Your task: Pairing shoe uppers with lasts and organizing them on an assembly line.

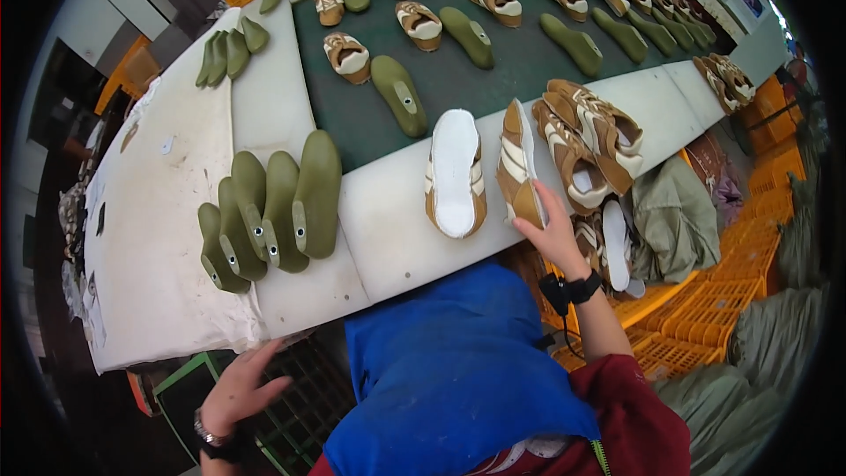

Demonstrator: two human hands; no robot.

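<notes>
My right hand pinches the heel end of a brown-and-cream shoe upper, which stands on its side on the white ledge. Just left of it another shoe upper lies bottom up, its white underside showing. To the right, a pair of laced brown shoes leans together. My left hand hangs below the ledge's front edge, fingers apart, holding nothing. Above it, several green shoe lasts stand in a row on the ledge.
A dark green conveyor belt carries rows of brown shoes and green lasts. More lasts lie at the far left. Orange crates and a grey-green cloth are at the right. A green metal frame stands beside my left hand.
</notes>
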